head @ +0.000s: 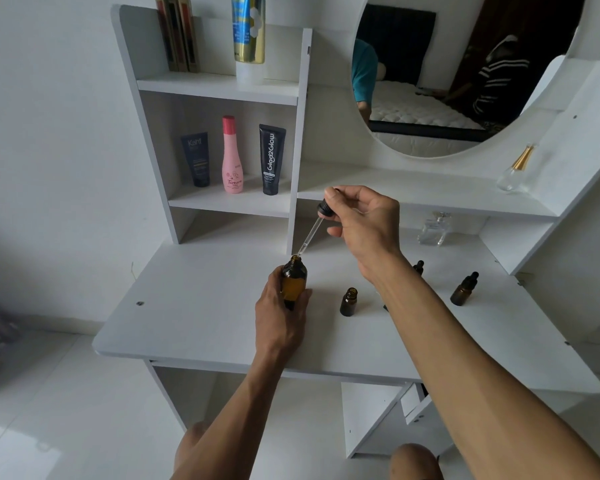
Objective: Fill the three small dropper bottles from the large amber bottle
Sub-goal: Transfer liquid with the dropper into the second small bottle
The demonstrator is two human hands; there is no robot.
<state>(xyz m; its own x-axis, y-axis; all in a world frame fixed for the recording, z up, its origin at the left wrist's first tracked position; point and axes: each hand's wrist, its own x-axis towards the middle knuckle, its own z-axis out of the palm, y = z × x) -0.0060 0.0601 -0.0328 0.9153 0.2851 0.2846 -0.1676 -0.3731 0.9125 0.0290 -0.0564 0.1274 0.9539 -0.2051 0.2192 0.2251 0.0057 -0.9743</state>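
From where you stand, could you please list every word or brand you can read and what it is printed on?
"Kahf": dark tube, shelf left.
"Tamara": pink bottle, shelf middle.
"Glad2Glow": black tube, shelf right.
Smaller print on these three: too small to read.
Blue-and-gold bottle, top shelf: print blurred.
Large amber bottle: no label visible.

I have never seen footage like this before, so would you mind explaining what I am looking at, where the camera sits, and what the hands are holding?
There is no machine here. The single picture comes from a wide-angle camera worn on a person's head, looking down at their own bare hands over a white dressing table.

The left hand grips the large amber bottle, which stands open. The right hand pinches a dropper by its black cap, with the glass tip at the bottle's mouth.

On the table stand an open small bottle, a capped small bottle, and another capped one mostly hidden behind the right forearm.
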